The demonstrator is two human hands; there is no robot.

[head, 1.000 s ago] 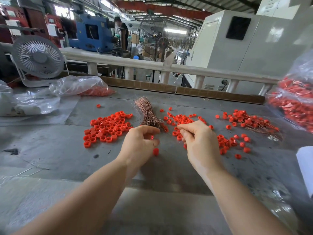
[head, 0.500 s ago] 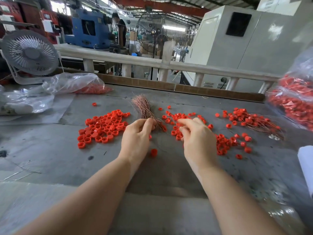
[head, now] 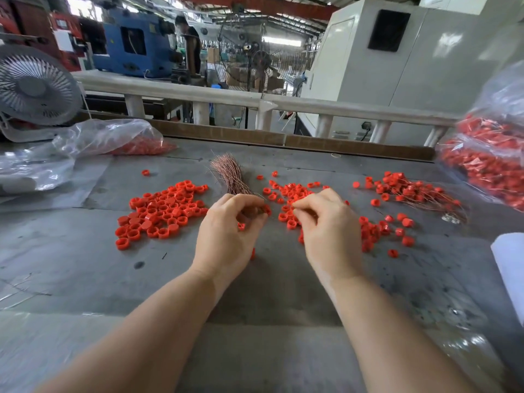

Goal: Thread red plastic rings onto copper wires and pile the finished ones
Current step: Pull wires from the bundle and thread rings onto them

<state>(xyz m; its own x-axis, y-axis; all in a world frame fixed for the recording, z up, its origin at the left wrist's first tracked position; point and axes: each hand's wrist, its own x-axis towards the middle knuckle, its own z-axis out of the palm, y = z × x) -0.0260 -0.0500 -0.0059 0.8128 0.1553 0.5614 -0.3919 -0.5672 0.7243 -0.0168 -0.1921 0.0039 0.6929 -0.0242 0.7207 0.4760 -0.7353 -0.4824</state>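
**Desk:** What is nearest the lens?

**Photographer:** Two bare forearms rise from the bottom of the frame over a grey table (head: 85, 279). At centre, the left hand (head: 226, 236) has its fingers curled at the near end of a bundle of copper wires (head: 231, 177); whether it has drawn one out, I cannot tell. A red ring (head: 241, 226) shows under those fingers. The right hand (head: 329, 231) pinches thumb to forefinger over the middle scatter of rings (head: 289, 194); what it holds is hidden.

**Desk:** How should the parts handle?

**Photographer:** The rings look light, rigid and likely to skitter, best nipped across the rim. The wires look thin and easily bent, so a grip close to the tip would probably steer them best.

**Desk:** And beyond the hands?

**Photographer:** A loose heap of rings (head: 161, 211) lies centre-left, beside the left hand. The finished pile (head: 414, 194), rings trailing wires, sits right of centre, apart from the right hand. A bag of red parts (head: 487, 165) fills the right edge, another bag (head: 113, 137) lies upper left, beside a fan (head: 34, 86).
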